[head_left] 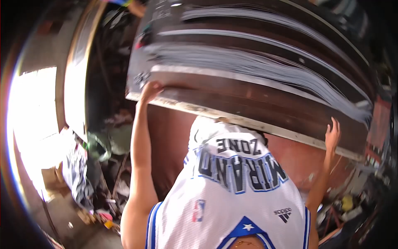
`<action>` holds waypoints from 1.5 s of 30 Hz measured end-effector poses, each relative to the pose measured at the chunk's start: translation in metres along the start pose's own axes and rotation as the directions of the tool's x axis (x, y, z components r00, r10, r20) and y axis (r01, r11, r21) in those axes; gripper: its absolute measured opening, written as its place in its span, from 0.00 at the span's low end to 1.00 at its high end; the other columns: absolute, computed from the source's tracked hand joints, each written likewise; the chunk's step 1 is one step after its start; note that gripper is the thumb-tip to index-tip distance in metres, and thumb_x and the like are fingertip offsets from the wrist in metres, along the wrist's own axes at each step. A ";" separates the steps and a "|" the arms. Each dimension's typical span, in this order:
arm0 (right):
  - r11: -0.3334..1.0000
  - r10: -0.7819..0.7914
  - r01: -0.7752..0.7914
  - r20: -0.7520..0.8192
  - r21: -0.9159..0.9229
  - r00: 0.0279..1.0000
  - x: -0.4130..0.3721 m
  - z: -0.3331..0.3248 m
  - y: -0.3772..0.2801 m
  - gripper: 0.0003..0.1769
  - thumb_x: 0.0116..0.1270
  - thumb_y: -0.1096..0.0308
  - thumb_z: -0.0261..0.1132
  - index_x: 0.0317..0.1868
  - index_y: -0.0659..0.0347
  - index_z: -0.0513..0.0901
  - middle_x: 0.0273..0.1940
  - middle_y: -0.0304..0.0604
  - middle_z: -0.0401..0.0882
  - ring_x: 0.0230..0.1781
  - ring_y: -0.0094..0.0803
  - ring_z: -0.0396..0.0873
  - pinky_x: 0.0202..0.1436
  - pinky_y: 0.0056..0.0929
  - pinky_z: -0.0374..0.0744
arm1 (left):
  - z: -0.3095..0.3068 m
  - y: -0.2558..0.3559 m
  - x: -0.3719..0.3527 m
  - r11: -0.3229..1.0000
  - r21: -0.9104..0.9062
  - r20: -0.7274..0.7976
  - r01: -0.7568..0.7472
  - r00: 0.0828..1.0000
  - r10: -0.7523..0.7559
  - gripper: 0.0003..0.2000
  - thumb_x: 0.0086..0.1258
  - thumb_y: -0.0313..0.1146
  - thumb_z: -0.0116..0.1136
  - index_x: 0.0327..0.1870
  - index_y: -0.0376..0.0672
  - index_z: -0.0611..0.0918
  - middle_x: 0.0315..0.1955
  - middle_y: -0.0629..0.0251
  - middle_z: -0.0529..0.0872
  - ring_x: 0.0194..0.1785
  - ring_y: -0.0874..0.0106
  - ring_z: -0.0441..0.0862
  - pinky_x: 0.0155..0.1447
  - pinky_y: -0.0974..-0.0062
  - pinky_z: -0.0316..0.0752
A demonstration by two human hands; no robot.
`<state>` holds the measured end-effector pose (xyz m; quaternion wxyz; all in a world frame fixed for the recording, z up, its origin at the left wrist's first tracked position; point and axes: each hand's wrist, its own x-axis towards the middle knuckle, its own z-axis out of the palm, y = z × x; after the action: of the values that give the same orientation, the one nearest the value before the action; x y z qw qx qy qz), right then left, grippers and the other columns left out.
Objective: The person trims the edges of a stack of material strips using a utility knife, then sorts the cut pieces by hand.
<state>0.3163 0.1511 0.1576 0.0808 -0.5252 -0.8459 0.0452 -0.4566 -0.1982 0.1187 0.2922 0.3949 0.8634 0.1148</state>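
Note:
My left hand (152,90) is curled at the left end of a brown tabletop (232,99), close to its near edge. Whatever its fingers hold, if anything, is too small to make out. Over the right part of the tabletop, near the front edge, my right hand (333,133) is open with its fingers apart and nothing in them. Beyond both hands, a stack of long, thin grey strips (248,64) runs across the table and bends down toward the right. Further back lie a narrower bundle of pale strips (248,39) and another stack of strips (257,16).
Small metal-looking pieces (141,79) lie at the table's left corner. Another person's arm (136,7) shows at the far left corner. A bright doorway (33,133) is at left. Rags (78,178) and clutter cover the floor on the left, with more clutter (346,205) at lower right.

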 end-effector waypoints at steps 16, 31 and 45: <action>0.552 -0.703 0.632 -0.104 0.544 0.703 0.065 0.075 -0.500 0.13 0.59 0.70 0.72 0.46 0.59 0.85 0.48 0.43 0.82 0.47 0.42 0.81 0.52 0.38 0.79 | -0.010 0.118 0.011 0.969 -0.163 0.009 -0.188 0.981 0.192 0.08 0.59 0.35 0.68 0.39 0.46 0.88 0.33 0.60 0.90 0.39 0.61 0.88 0.45 0.66 0.79; 0.654 -0.673 0.597 -0.004 0.464 0.740 0.066 0.094 -0.521 0.11 0.58 0.69 0.73 0.41 0.55 0.82 0.42 0.38 0.78 0.43 0.40 0.79 0.48 0.38 0.80 | -0.086 0.093 0.153 0.929 -0.118 -0.614 -0.350 0.761 0.209 0.12 0.67 0.34 0.60 0.50 0.51 0.87 0.43 0.56 0.89 0.44 0.59 0.88 0.45 0.65 0.82; 0.655 -0.612 0.457 0.067 0.601 0.788 0.076 0.091 -0.508 0.11 0.59 0.69 0.74 0.42 0.58 0.84 0.42 0.40 0.80 0.46 0.41 0.81 0.49 0.36 0.80 | -0.068 0.094 0.192 0.948 -0.160 -0.616 -0.276 0.778 0.122 0.16 0.65 0.45 0.63 0.38 0.40 0.87 0.43 0.49 0.86 0.49 0.51 0.83 0.54 0.56 0.78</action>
<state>-0.1814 -0.0059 0.1567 0.1257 -0.1919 -0.9150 0.3319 -0.5384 0.0102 0.1345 0.0366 0.3894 0.8435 0.3682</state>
